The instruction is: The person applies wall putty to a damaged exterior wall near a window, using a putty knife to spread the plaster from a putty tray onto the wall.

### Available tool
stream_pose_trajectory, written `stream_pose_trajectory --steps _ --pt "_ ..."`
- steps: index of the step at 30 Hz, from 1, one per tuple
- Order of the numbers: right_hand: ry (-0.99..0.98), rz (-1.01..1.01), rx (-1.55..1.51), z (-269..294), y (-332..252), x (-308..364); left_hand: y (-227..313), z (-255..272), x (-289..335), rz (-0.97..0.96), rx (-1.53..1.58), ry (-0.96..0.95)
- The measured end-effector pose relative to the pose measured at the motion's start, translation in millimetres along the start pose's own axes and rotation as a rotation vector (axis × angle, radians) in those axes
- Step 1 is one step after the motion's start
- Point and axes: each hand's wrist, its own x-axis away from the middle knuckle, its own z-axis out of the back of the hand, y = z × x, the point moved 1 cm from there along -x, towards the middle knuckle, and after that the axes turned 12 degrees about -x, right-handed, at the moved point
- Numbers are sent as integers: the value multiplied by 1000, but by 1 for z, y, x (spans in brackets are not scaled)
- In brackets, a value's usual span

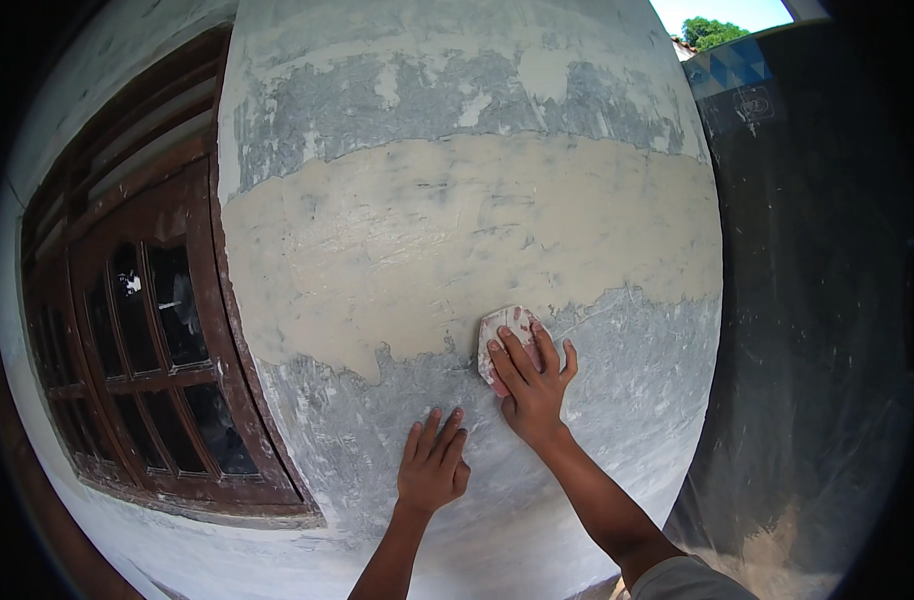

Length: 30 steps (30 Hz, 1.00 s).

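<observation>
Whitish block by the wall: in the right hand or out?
In. The right hand lies over the whitish block, fingers across its face. Whether its whole underside meets the wall, cannot tell.

Right hand (537, 397): fingers spread over the block, holding it at the wall
Block (489, 328): whitish, reddish patches, at lower edge of cream coat
Left hand (434, 470): empty, fingers up, lower left of block; wall contact unclear
Wall (617, 370): grey, patchy white
Cream coat (377, 230): broad band, ragged edges
Window (167, 382): left, brown frame, dark panes
Dark panel (817, 250): right side
</observation>
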Motion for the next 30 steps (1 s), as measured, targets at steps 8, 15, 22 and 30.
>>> stream_pose_trajectory --steps 8,15,22,30 --pt "-69 -46 -12 5 3 49 0 1 2 9 -3 8" --pt "-11 -54 10 -4 10 25 0 1 -1 1 -2 -14" --pt "55 -62 27 0 4 30 -3 -4 3 -8 21 6" --pt "-26 -92 17 -4 7 59 -1 0 3 -9 11 -13"
